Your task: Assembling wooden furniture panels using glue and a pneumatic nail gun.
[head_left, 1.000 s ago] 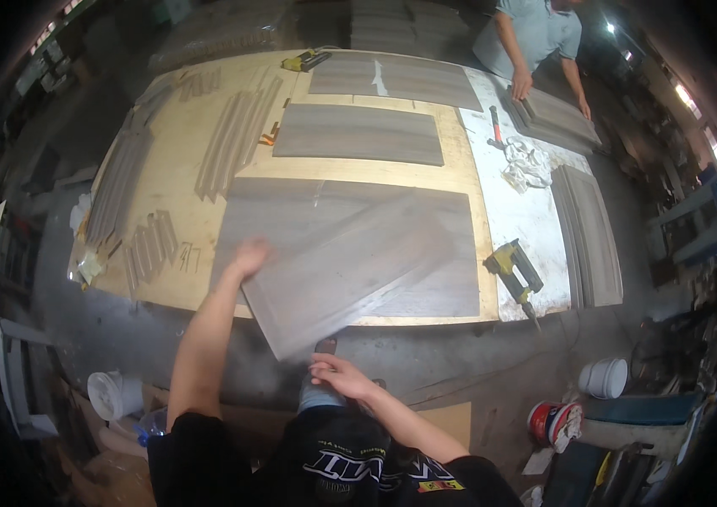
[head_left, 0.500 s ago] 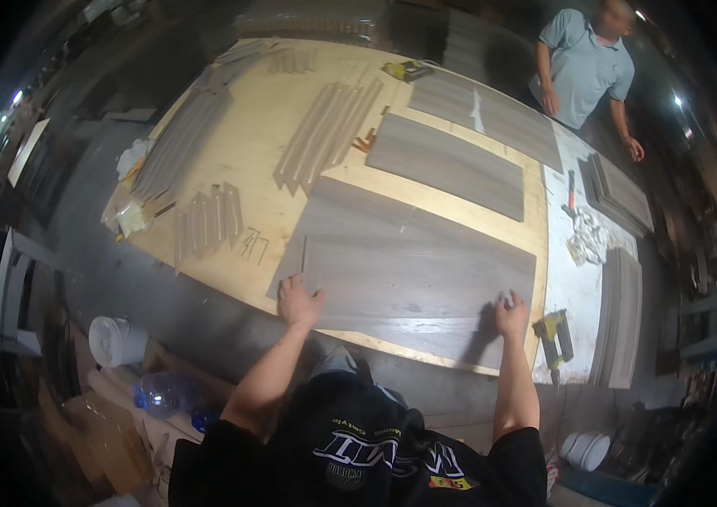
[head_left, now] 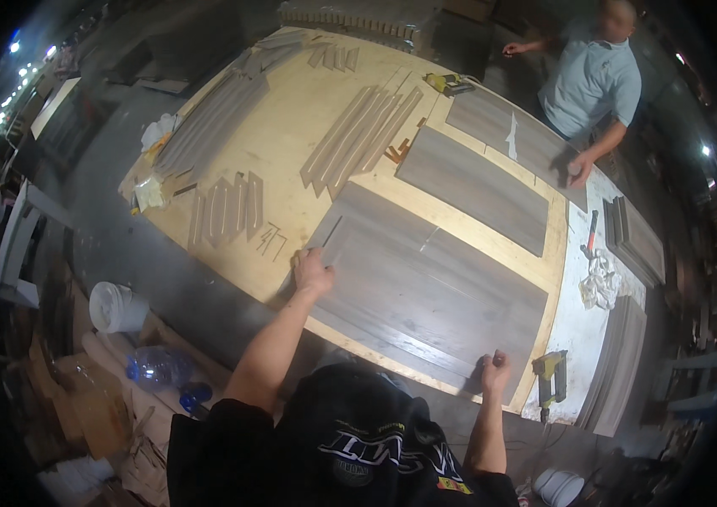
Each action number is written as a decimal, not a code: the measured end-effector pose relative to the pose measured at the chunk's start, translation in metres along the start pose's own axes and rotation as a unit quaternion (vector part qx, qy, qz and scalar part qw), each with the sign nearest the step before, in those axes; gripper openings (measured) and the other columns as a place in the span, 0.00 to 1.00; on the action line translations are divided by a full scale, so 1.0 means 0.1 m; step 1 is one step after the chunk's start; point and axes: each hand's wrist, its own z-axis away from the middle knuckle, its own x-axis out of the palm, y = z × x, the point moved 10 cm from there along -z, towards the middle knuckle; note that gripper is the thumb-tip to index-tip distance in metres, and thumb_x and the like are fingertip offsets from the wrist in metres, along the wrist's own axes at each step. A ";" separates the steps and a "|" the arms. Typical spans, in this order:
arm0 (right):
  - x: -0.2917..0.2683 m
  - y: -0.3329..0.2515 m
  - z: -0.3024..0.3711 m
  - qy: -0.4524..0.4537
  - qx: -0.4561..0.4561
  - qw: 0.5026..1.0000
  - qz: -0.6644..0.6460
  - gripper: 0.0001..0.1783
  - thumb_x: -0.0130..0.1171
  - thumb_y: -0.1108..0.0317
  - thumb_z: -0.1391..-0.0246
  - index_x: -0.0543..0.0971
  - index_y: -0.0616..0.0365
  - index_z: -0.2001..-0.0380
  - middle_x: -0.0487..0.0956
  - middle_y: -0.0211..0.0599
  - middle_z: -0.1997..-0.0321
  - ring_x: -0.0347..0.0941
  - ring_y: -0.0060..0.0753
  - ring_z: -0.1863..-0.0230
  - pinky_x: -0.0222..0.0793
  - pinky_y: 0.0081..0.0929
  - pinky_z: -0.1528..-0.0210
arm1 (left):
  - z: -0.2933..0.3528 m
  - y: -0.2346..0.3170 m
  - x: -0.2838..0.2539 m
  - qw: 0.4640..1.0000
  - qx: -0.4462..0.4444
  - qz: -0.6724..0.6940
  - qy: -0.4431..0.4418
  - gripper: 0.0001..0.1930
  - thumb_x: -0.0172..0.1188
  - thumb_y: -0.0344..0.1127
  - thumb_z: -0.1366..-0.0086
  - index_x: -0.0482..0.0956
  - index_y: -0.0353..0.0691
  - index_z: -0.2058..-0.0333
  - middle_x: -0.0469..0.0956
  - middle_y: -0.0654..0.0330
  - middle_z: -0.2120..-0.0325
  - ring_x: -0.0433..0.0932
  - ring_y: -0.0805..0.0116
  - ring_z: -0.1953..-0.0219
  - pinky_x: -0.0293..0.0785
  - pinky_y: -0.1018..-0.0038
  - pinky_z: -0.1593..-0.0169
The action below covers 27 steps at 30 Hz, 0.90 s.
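A large grey wood-grain panel [head_left: 426,283] lies on the near part of the worktable. My left hand [head_left: 314,272] is at its left edge, fingers bent round the edge and thumb over the top face. Close by that hand, a thin dark strip [head_left: 333,230] lies on the panel. Over the panel's near right part my right hand [head_left: 495,372] has its fingers curled in; whatever they hold, if anything, is hidden. A yellow-green nail gun [head_left: 550,378] lies just right of that hand.
Beyond the panel lie a smaller grey panel [head_left: 481,188] and another [head_left: 494,122], near a co-worker [head_left: 595,80] whose hand touches its far corner. Grey strips [head_left: 363,135] lie left of them. A hammer [head_left: 592,230], crumpled plastic [head_left: 600,280] and stacked boards [head_left: 616,363] line the right side.
My left hand has moved up along the panel's left edge. My right hand has come nearer to me and its fingers have curled. The co-worker has reached toward the far panel.
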 end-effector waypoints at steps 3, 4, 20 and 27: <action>0.02 -0.04 0.02 -0.002 -0.003 1.000 -0.015 0.24 0.68 0.64 0.48 0.80 0.67 0.50 0.82 0.49 0.57 0.79 0.43 0.54 0.73 0.38 0.48 | -0.06 -0.08 0.04 1.000 0.001 -0.007 0.007 0.30 0.66 0.36 0.40 0.73 0.39 0.39 0.67 0.45 0.38 0.64 0.44 0.35 0.61 0.57 0.31; 0.02 -0.06 0.02 0.000 -0.012 1.000 -0.017 0.24 0.68 0.64 0.47 0.80 0.67 0.50 0.82 0.49 0.57 0.79 0.43 0.53 0.73 0.38 0.47 | -0.08 -0.09 0.05 1.000 0.006 -0.010 0.004 0.30 0.67 0.36 0.41 0.73 0.39 0.39 0.66 0.45 0.38 0.64 0.44 0.35 0.61 0.57 0.31; 0.24 0.04 0.22 -0.072 0.036 0.990 -0.116 0.23 0.63 0.67 0.41 0.77 0.72 0.47 0.81 0.46 0.55 0.77 0.36 0.56 0.72 0.32 0.49 | 0.62 -0.33 -0.43 0.954 0.270 -0.072 -0.107 0.42 0.70 0.37 0.40 0.58 0.43 0.29 0.64 0.49 0.35 0.62 0.48 0.34 0.64 0.60 0.32; 0.27 -0.07 0.32 -0.036 0.064 0.994 -0.083 0.22 0.61 0.64 0.38 0.78 0.69 0.47 0.81 0.45 0.55 0.75 0.33 0.56 0.70 0.31 0.50 | 0.31 -0.44 -0.48 0.956 0.238 -0.061 -0.160 0.41 0.68 0.35 0.37 0.58 0.45 0.29 0.66 0.51 0.37 0.65 0.51 0.35 0.66 0.62 0.34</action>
